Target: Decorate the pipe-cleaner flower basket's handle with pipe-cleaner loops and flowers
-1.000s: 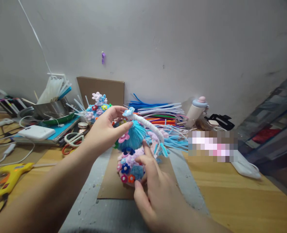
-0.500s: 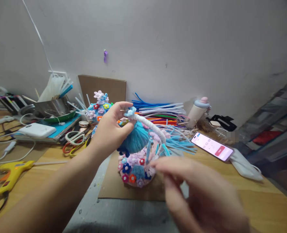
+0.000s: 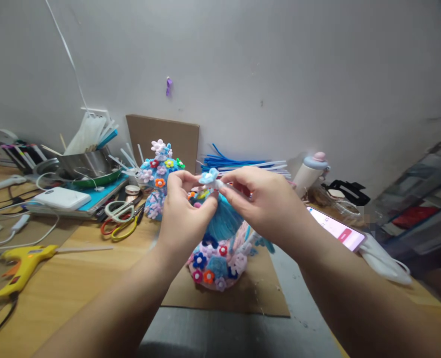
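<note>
Above the craft, my left hand (image 3: 186,209) is closed, its thumb and fingers pinching a light blue pipe-cleaner flower (image 3: 209,176) with a white centre. From the right, my right hand (image 3: 263,201) pinches the white wrapped stem (image 3: 218,185) just under that flower; the rest of the stem is mostly hidden behind this hand. Directly below stands a fuzzy craft with a blue top (image 3: 222,221) and a pink base (image 3: 215,256) covered in small coloured flowers. It rests on a cardboard sheet (image 3: 224,303).
Behind my left hand stands a second flowered craft (image 3: 154,205). Scissors (image 3: 121,214), a yellow glue gun (image 3: 26,261), a white power bank (image 3: 61,199) and a metal pot (image 3: 86,164) are left. Blue pipe cleaners (image 3: 228,161), a bottle (image 3: 310,171) and a phone (image 3: 342,231) lie right.
My right hand has risen from the lower right to the stem beside the flower. My left hand still holds the flower. The view has shifted slightly.
</note>
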Action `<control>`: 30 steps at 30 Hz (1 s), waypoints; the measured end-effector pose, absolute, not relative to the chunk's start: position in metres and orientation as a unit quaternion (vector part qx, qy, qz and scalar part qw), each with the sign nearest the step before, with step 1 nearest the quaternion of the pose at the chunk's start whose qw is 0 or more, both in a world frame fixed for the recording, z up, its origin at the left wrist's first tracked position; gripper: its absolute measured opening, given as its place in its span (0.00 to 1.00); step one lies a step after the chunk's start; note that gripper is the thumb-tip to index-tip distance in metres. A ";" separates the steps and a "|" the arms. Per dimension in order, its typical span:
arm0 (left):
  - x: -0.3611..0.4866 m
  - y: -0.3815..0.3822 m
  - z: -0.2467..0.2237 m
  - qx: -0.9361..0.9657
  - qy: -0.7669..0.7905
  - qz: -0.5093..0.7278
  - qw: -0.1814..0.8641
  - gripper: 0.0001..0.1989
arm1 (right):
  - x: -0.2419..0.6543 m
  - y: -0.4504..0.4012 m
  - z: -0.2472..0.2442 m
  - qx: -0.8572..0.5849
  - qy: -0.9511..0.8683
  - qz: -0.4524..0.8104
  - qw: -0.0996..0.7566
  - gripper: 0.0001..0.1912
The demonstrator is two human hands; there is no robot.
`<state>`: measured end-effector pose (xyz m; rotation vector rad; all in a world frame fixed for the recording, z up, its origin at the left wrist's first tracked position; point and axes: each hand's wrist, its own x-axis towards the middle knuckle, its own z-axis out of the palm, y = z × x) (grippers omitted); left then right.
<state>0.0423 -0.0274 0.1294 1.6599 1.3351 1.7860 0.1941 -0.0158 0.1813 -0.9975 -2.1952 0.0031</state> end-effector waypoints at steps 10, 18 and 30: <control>0.037 -0.032 0.135 0.627 0.512 0.587 -0.004 0.05 | 0.191 -0.016 0.175 -0.379 -0.830 0.039 0.407 0.09; 0.041 -0.037 0.135 0.630 0.525 0.566 -0.083 0.03 | 0.190 -0.017 0.171 -0.376 -0.824 0.055 0.421 0.08; 0.034 -0.037 0.141 0.634 0.513 0.573 -0.082 0.03 | 0.197 -0.016 0.173 -0.374 -0.828 0.060 0.414 0.08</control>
